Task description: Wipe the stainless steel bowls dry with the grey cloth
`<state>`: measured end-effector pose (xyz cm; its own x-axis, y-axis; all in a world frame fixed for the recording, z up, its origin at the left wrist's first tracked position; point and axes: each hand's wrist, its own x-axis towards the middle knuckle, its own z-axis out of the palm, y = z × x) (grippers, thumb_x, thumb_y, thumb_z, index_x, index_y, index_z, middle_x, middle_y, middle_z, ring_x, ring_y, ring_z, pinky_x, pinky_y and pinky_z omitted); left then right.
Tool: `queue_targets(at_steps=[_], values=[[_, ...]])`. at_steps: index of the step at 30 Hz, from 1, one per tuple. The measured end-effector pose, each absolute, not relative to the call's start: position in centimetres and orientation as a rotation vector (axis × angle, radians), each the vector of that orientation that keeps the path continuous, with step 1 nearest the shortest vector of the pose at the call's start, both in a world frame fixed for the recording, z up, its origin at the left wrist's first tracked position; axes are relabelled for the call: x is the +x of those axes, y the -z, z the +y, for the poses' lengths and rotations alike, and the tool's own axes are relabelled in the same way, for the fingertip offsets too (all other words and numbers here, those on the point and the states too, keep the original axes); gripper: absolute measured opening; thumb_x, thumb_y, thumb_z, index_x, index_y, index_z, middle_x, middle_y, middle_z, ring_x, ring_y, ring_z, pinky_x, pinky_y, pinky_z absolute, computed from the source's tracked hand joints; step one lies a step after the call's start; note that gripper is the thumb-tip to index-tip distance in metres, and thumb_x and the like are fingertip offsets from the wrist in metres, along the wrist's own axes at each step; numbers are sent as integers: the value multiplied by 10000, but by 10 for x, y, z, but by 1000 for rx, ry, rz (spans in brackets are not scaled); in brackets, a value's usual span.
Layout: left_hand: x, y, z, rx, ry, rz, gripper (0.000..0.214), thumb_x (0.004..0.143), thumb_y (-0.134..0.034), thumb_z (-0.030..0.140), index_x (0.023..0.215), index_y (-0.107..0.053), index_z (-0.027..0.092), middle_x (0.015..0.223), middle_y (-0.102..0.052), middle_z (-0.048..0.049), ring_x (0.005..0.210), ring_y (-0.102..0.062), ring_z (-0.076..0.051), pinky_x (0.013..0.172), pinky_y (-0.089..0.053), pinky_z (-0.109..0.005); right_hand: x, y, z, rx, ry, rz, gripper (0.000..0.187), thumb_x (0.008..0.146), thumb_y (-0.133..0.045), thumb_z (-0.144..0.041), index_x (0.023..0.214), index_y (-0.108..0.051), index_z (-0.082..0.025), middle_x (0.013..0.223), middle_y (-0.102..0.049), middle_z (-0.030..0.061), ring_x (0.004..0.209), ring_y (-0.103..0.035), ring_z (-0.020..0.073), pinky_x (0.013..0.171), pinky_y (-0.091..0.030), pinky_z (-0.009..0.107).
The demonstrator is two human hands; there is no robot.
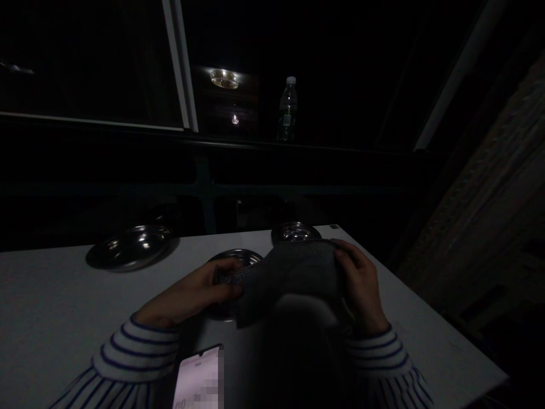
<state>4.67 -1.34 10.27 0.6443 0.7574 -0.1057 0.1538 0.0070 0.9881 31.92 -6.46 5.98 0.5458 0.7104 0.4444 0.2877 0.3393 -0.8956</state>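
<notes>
A dark grey cloth (293, 272) with a patterned edge is stretched between my two hands above the white table. My left hand (200, 289) pinches its left end between thumb and fingers. At the other end, my right hand (360, 281) grips the cloth's upper right corner. Behind my left hand sits a shiny metal plate (238, 254), partly covered by the hand and the cloth. Another metal dish (296, 230) stands just beyond the cloth, its near side hidden. The dim light hides the cloth's finer details.
A large metal dish (131, 248) rests at the table's far left. A lit phone (198, 378) lies near my left wrist on the white table (426, 329). A plastic bottle (287, 113) stands on the dark ledge by the window. A patterned curtain (481, 187) hangs at right.
</notes>
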Motion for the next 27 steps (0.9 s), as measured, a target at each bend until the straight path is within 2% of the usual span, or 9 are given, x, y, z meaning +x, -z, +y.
queue_targets(at_steps=[3, 5, 8, 11, 12, 15, 20, 23, 27], values=[[44, -98, -15, 1458, -472, 608, 464, 646, -682, 228, 1096, -568, 214, 1037, -626, -59, 913, -596, -179, 788, -447, -314, 318, -77, -67, -1205, -325, -1094, 198, 763, -579, -334, 895, -670, -217, 904, -686, 25, 877, -606, 201, 785, -451, 315], [46, -96, -17, 1439, -450, 558, 622, 652, -691, 287, 1234, -481, 227, 1110, -603, -87, 917, -598, -188, 790, -452, -335, 317, -90, -69, -1174, -341, -1179, 187, 760, -584, -326, 887, -685, -234, 901, -691, 16, 867, -615, 198, 786, -459, 316], [56, -95, -20, 1453, -457, 605, 640, 737, -611, 394, 1313, -400, 212, 1149, -598, -120, 908, -608, -197, 751, -474, -339, 313, -109, -69, -1137, -418, -1375, 187, 754, -588, -310, 888, -703, -247, 920, -697, 10, 875, -624, 199, 806, -462, 321], [70, -92, -25, 1522, -560, 699, 440, 787, -573, 332, 1196, -535, 176, 1160, -614, -108, 1069, -555, -181, 915, -397, -306, 308, -122, -68, -1117, -480, -1562, 193, 766, -575, -294, 900, -710, -258, 925, -700, 2, 888, -627, 197, 827, -460, 324], [74, -90, -27, 1521, -552, 678, 427, 779, -584, 296, 1191, -543, 193, 1170, -612, -96, 1074, -557, -184, 919, -399, -313, 305, -125, -67, -1114, -485, -1611, 195, 772, -570, -284, 907, -709, -263, 927, -700, -2, 895, -626, 194, 833, -459, 322], [83, -82, -33, 1526, -525, 547, 500, 724, -629, 172, 1209, -525, 234, 1152, -623, -83, 1052, -576, -202, 880, -442, -340, 299, -129, -64, -1104, -483, -1697, 207, 787, -557, -262, 935, -701, -276, 954, -696, -15, 925, -620, 178, 848, -453, 305], [94, -77, -41, 1459, -636, 534, 568, 662, -642, 55, 1184, -513, 241, 1111, -639, -72, 937, -621, -171, 767, -487, -285, 291, -129, -59, -1112, -492, -1651, 218, 791, -552, -271, 954, -696, -256, 959, -697, -2, 917, -625, 186, 835, -462, 317], [99, -81, -43, 1381, -672, 695, 496, 643, -644, 59, 1112, -550, 187, 1006, -674, -72, 814, -646, -166, 675, -488, -270, 287, -125, -56, -1103, -500, -1594, 216, 789, -551, -264, 949, -694, -242, 966, -695, -1, 925, -623, 177, 835, -459, 301], [100, -87, -42, 1398, -747, 789, 304, 655, -693, 222, 944, -620, 161, 919, -698, -51, 826, -649, -189, 704, -487, -282, 284, -120, -51, -1100, -547, -1526, 217, 791, -556, -281, 961, -682, -233, 973, -691, 2, 920, -621, 166, 819, -464, 288]])
